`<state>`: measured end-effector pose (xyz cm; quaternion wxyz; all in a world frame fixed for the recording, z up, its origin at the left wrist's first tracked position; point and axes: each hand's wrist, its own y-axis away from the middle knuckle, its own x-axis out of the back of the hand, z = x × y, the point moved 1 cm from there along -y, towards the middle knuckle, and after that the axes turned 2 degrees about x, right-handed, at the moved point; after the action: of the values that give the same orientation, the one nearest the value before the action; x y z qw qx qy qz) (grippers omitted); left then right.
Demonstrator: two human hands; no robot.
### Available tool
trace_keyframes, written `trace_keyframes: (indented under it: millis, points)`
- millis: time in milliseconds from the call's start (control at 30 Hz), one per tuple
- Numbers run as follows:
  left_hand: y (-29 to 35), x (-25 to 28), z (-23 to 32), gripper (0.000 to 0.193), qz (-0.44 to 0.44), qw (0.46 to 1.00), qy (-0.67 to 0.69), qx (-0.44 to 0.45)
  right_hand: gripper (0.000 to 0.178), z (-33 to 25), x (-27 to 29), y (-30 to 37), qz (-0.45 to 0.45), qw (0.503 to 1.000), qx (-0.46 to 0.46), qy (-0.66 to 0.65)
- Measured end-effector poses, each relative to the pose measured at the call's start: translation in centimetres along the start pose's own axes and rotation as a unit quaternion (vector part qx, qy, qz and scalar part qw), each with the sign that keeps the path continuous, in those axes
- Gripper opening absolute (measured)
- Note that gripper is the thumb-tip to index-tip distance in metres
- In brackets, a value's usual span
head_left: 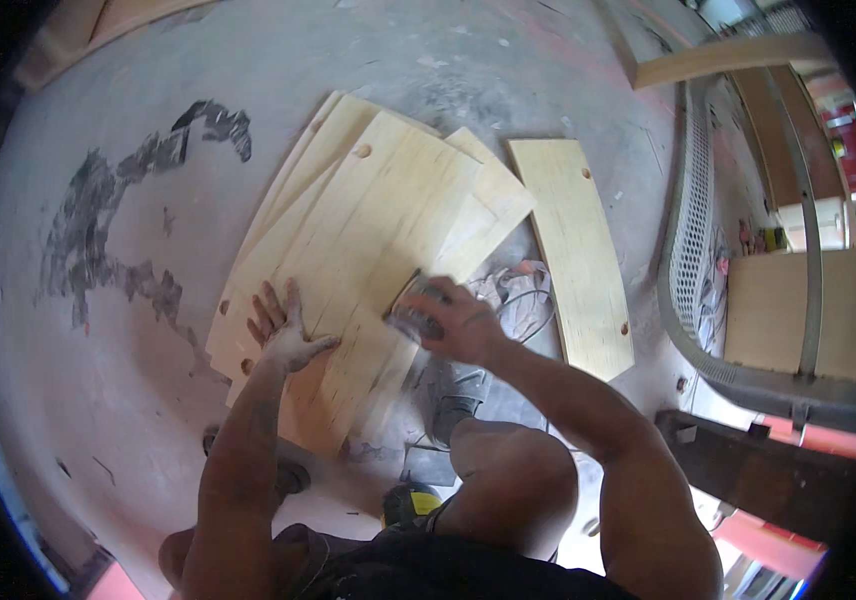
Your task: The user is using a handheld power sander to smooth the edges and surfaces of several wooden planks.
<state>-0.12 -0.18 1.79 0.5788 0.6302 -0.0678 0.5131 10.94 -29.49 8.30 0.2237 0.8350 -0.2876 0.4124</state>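
Observation:
A pale wooden board (388,210) with knot holes near its ends lies on top of a fanned stack of similar boards on the floor. My left hand (290,338) presses flat on this top board, fingers spread. At the board's right edge my right hand (468,325) is wrapped around a sander (414,308), slightly blurred, its base against the wood. Part of the tool is hidden by the fingers. To the right, a single separate board (576,255) lies on the floor. A crumpled cloth or bag (520,298) and a dark cable sit between it and the stack.
My boot (458,390) stands just below the sander. A black and yellow object (412,502) is beside my leg. On the right are a curved perforated metal frame (693,200), a wooden panel (776,305) and a dark beam (763,460). Dark patches (88,230) mark the grey floor.

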Motion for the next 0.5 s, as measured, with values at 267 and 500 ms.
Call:
trace_keyframes:
  millis: [267,500]
  points:
    - [7.0,-3.9,6.9,0.147,-0.068,0.977,-0.203,-0.013,0.062,2.3,3.2,11.6,0.181,0.972,-0.114,-0.094]
    - [6.9,-10.2,4.0,0.137,0.083,0.986,-0.129,-0.059,0.060,7.0,4.9,21.4,0.289,0.926,-0.230,-0.076]
